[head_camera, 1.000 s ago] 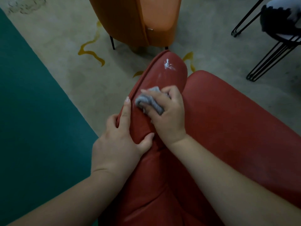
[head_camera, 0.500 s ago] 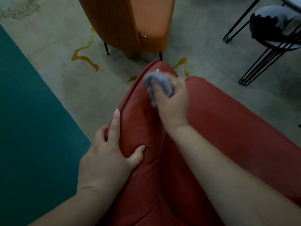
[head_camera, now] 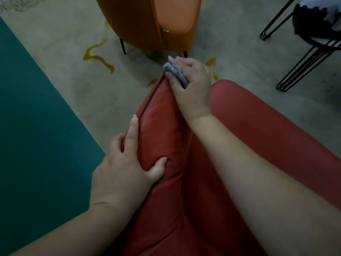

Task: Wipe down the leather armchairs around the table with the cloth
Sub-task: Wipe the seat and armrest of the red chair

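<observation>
Your right hand [head_camera: 193, 89] is stretched well forward, back of the hand up, fingers curled round a bunched grey cloth [head_camera: 176, 73]; that grip sits at the far tip of the red armrest [head_camera: 160, 130]. Your right forearm runs bare from the lower right corner up to a bent wrist. Your left hand [head_camera: 121, 169] lies nearer you, clasping the same armrest: forefinger straight along the outer seam, other fingers wrapped over the edge, thumb pressed into the top. Your left forearm enters from the bottom left.
</observation>
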A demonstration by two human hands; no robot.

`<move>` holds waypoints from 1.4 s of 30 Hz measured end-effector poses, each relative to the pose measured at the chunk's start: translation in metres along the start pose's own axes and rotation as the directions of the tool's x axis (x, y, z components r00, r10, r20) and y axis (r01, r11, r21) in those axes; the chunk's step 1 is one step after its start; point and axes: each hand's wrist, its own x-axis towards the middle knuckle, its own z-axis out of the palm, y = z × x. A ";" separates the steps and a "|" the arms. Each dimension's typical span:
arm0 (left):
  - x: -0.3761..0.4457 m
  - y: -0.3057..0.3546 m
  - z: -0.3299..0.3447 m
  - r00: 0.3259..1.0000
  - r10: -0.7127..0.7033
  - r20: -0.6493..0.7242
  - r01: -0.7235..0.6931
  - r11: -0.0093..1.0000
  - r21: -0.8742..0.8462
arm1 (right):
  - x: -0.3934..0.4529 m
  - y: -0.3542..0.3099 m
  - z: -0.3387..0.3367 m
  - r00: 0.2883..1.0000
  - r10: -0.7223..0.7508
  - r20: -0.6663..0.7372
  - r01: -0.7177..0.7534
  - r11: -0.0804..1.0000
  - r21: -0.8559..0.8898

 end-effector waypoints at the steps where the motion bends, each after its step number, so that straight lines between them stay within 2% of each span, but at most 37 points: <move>1: 0.000 0.000 0.000 1.000 -0.002 0.000 0.002 1.000 0.002 | -0.008 -0.002 -0.001 1.000 -0.004 -0.010 0.004 1.000 0.007; 9: 0.000 0.001 0.000 1.000 -0.002 0.010 0.002 1.000 0.008 | -0.089 -0.010 -0.023 0.997 0.038 0.064 -0.046 0.990 0.135; 14: -0.002 0.001 -0.001 1.000 -0.008 0.012 0.008 1.000 0.008 | -0.026 -0.006 -0.024 0.971 0.238 -0.012 -0.219 0.913 0.345; 18: -0.001 0.001 -0.001 1.000 -0.007 0.012 0.007 1.000 0.009 | 0.005 0.004 -0.008 0.968 0.239 0.071 -0.249 0.940 0.232; 23: 0.000 0.000 0.000 1.000 -0.014 0.009 0.014 1.000 0.018 | -0.045 -0.005 -0.010 0.993 0.092 0.069 -0.105 0.970 0.217; 27: 0.000 0.002 -0.002 1.000 -0.017 0.021 0.017 1.000 0.012 | -0.080 -0.014 -0.017 0.991 -0.015 0.130 -0.017 0.971 0.240; 31: -0.001 0.002 -0.003 1.000 -0.014 0.013 0.014 1.000 0.007 | -0.027 -0.008 -0.019 0.991 0.113 0.072 -0.130 0.941 0.313; 34: 0.000 0.002 -0.001 1.000 -0.009 -0.003 0.009 1.000 0.005 | 0.009 -0.002 -0.010 0.970 0.205 0.134 -0.229 0.954 0.192; 36: 0.000 0.000 0.001 1.000 -0.004 -0.012 0.004 1.000 0.014 | 0.003 -0.002 -0.007 0.970 0.169 0.177 -0.197 0.968 0.155; 39: 0.001 -0.001 0.003 0.999 0.001 -0.032 -0.001 1.000 0.019 | -0.036 -0.015 -0.013 0.969 -0.001 0.247 -0.050 0.979 0.200; 42: 0.001 -0.002 0.004 0.999 0.009 -0.039 -0.009 1.000 0.004 | -0.082 -0.027 -0.019 0.928 -0.145 0.343 0.077 0.976 0.205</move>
